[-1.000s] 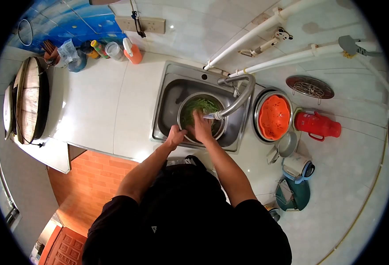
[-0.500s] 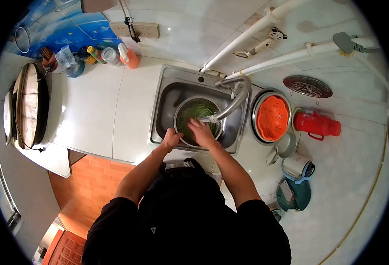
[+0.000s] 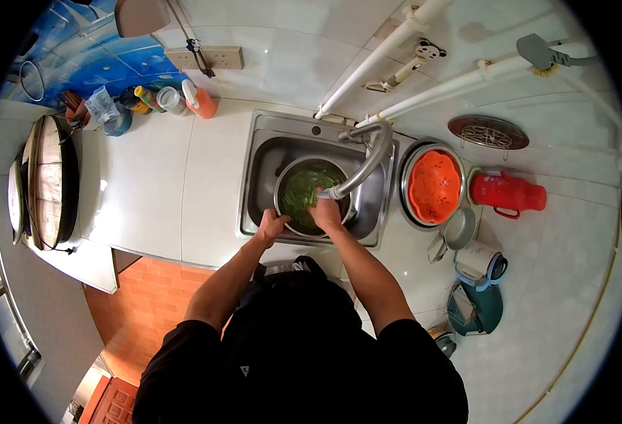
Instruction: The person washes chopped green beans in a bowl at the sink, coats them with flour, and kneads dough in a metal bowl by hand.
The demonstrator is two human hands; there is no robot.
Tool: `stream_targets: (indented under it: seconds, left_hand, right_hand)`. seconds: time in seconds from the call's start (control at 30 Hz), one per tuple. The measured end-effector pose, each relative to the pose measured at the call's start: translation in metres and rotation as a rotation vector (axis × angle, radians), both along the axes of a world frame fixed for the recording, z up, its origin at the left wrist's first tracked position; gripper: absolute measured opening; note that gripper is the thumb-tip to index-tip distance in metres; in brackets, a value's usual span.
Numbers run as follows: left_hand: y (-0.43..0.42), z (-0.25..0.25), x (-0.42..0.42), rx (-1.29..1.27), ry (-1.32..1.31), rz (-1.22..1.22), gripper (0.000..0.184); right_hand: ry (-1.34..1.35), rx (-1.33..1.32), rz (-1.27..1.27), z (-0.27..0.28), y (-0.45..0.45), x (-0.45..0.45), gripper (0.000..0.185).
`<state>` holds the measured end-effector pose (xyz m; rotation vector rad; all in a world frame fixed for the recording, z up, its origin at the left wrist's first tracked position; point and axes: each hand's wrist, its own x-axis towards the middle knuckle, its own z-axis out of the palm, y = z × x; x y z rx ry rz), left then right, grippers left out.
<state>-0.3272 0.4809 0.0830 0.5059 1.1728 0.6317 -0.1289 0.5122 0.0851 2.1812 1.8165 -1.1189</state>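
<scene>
Standing at the sink [image 3: 261, 169], the person in a black shirt [image 3: 290, 339] has both bare arms stretched forward to a metal bowl [image 3: 280, 181]. From where I am, the bowl sits down inside the sink, with greens [image 3: 300, 202] spread across it in what looks like water. The left hand [image 3: 272, 225] is closed on the bowl's near left edge, fingers curled around the rim. The right hand [image 3: 326, 212] is over the near right part of the bowl, at the greens and just beneath the end of the bent tap [image 3: 377, 155]; its fingertips are hidden from me, so I cannot tell how far open it is or whether it has hold of any greens. To the right of the sink, an orange basket [image 3: 435, 186] sits in a stack of metal basins [image 3: 406, 198], with a red flask [image 3: 507, 192] beyond it. Over to the left, an orange spray bottle [image 3: 201, 104] stands on the counter [image 3: 134, 184], near the wall, beside a clear tub [image 3: 172, 102].
</scene>
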Motion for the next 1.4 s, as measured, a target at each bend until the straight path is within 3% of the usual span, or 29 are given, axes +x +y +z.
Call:
stream_targets:
  seconds: [0.1, 0.13, 0.2, 0.27, 0.4, 0.47, 0.53, 0.6, 0.73, 0.83, 0.9, 1.0, 1.07, 1.13, 1.27, 1.4]
  left_hand:
    - [-0.006, -0.020, -0.004, 0.040, 0.044, -0.039, 0.018]
    - [-0.007, -0.021, -0.005, 0.040, 0.044, -0.038, 0.018]
    - [-0.007, -0.021, -0.007, 0.030, 0.025, -0.015, 0.019]
    - [-0.007, -0.025, -0.006, 0.017, 0.041, -0.030, 0.019]
    - [-0.004, -0.012, 0.007, -0.004, -0.003, 0.061, 0.013]
    - [0.000, -0.001, 0.008, -0.011, -0.016, 0.047, 0.013]
    - [0.003, 0.009, 0.006, -0.018, -0.029, 0.038, 0.014]
    - [0.004, 0.016, 0.003, -0.058, -0.080, 0.088, 0.016]
    - [0.000, 0.014, 0.000, -0.043, -0.020, 0.002, 0.019]
    - [-0.001, 0.014, 0.003, -0.027, -0.027, -0.011, 0.019]
    - [-0.003, 0.013, 0.004, -0.038, -0.079, 0.046, 0.020]
    - [-0.002, 0.000, 0.006, 0.018, -0.019, -0.019, 0.020]
    - [-0.001, -0.004, 0.006, 0.002, 0.002, -0.041, 0.021]
    - [0.001, -0.003, 0.004, -0.011, 0.025, -0.073, 0.022]
    - [0.005, 0.014, 0.003, -0.034, -0.065, -0.026, 0.020]
    - [0.012, 0.027, 0.010, -0.033, -0.025, -0.067, 0.021]
  right_hand:
    - [0.314, 0.079, -0.221, -0.007, -0.001, 0.005, 0.059]
    - [0.428, -0.023, -0.322, 0.031, 0.007, 0.002, 0.061]
    - [0.542, -0.127, -0.416, 0.043, 0.011, 0.001, 0.064]
    - [0.223, 0.496, -0.013, 0.013, 0.005, 0.007, 0.070]
    - [0.005, 0.434, 0.127, 0.040, 0.005, -0.019, 0.072]
    - [0.104, 0.241, 0.312, 0.041, 0.005, -0.022, 0.072]
    - [0.036, 0.264, 0.427, 0.044, 0.000, -0.010, 0.063]
    - [0.204, 0.228, 0.521, 0.037, 0.000, 0.006, 0.058]
    - [0.053, 0.158, 0.436, 0.022, 0.007, 0.014, 0.055]
    - [0.006, 0.221, 0.230, 0.033, 0.013, 0.010, 0.061]
    - [-0.071, 0.590, 0.339, 0.045, 0.011, 0.003, 0.069]
    - [-0.118, 0.413, 0.284, 0.048, 0.007, -0.015, 0.079]
    - [-0.008, 0.302, 0.275, 0.040, 0.003, -0.010, 0.073]
    - [0.014, 0.398, 0.555, 0.035, 0.001, -0.001, 0.061]
    - [0.205, 0.359, 0.265, 0.025, -0.006, 0.011, 0.049]
    - [0.248, 0.470, 0.171, 0.049, -0.007, 0.029, 0.037]
